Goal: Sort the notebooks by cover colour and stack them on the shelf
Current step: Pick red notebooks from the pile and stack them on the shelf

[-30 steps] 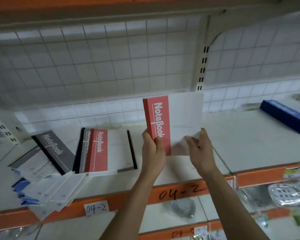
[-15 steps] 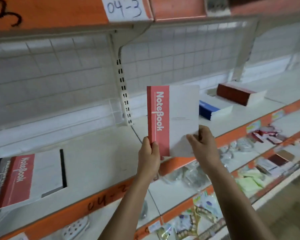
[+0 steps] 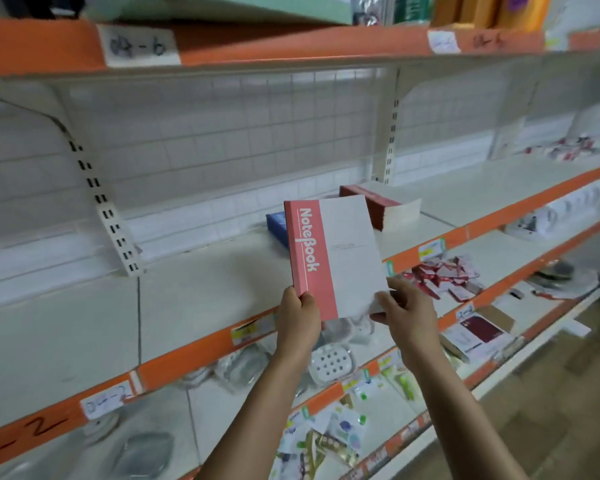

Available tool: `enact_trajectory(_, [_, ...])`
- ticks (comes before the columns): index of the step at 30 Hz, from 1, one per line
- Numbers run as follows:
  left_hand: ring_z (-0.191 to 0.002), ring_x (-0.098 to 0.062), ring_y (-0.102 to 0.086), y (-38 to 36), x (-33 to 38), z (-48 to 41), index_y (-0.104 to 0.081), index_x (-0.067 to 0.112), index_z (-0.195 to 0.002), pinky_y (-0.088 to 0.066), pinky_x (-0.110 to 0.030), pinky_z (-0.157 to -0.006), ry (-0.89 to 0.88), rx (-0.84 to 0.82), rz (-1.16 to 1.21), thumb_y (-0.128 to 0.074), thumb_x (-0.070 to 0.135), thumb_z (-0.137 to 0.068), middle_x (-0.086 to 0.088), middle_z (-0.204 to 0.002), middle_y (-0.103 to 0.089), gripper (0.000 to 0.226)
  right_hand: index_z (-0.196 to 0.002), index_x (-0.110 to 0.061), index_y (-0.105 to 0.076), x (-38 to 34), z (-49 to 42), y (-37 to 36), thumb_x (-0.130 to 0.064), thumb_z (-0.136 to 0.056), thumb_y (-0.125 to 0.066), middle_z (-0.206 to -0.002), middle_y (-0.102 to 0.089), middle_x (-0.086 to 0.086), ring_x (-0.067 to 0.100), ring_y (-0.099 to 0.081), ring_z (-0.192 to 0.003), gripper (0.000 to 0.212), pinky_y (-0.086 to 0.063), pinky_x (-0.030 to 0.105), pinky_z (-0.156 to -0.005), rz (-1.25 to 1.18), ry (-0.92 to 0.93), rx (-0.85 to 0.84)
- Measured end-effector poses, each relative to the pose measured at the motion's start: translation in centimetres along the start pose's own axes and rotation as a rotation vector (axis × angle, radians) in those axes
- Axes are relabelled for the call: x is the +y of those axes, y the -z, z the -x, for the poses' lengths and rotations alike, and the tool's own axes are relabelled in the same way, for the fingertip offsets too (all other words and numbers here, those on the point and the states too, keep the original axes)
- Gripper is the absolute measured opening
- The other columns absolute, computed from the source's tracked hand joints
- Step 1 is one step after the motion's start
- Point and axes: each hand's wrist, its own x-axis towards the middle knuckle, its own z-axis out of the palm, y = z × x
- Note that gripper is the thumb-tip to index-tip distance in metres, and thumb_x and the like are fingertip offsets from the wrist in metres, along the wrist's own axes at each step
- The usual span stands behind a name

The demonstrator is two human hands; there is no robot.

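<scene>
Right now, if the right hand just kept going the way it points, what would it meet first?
The right hand pinches the red notebook. Carried straight on, forward over the shelf, that notebook would probably reach the red stack first; depth is hard to judge.

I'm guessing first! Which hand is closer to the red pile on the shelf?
Right. The right hand, holding the notebook, is in front of the red pile; the left hand is farther left.
</scene>
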Motion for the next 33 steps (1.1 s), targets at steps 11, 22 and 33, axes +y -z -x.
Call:
enact_trajectory(11, [-0.076,-0.026,-0.066,-10.5,2.5,-6.6,-0.053,0.018,-0.104,-0.057,-0.036,-0.066,0.01,-0.036,0.049,-0.037,0.017,-0.095,-0.008,-0.1,-0.065,0.019,-0.115,-0.01,-0.064,1.6,-11.2,4.2,-0.003,-0.092,-0.048,-0.091,-0.069,0.005,0.019,-0.066,-0.08,0.029,-0.057,0.035,-0.072,-0.029,0.03,0.064])
enact_trajectory(22, [-0.09,-0.011,-0.064,-18.5,6.6,-15.7,-0.045,0.026,-0.12,-0.054,-0.032,-0.079,-0.217,-0.158,-0.071,-0.067,0.02,-0.061,0.007,-0.101,-0.064,0.063,-0.101,-0.016,-0.071,2.3,-26.7,6.0,-0.004,-0.085,-0.053,-0.074,-0.065,-0.003,0.014,-0.054,-0.065,0.027,-0.044,0.031,-0.067,0.082,0.066,0.065])
enact_trajectory(33, [-0.102,-0.012,-0.062,-24.2,8.3,-22.5,-0.052,0.027,-0.125,-0.053,-0.037,-0.089,-0.273,-0.023,-0.358,-0.082,0.034,-0.068,0.007,-0.115,-0.065,0.065,-0.121,-0.016,-0.063,2.3,-38.9,8.2,-0.018,-0.09,-0.058,-0.123,-0.063,0.001,0.02,-0.059,-0.112,0.031,-0.046,0.037,-0.099,0.174,0.106,-0.1])
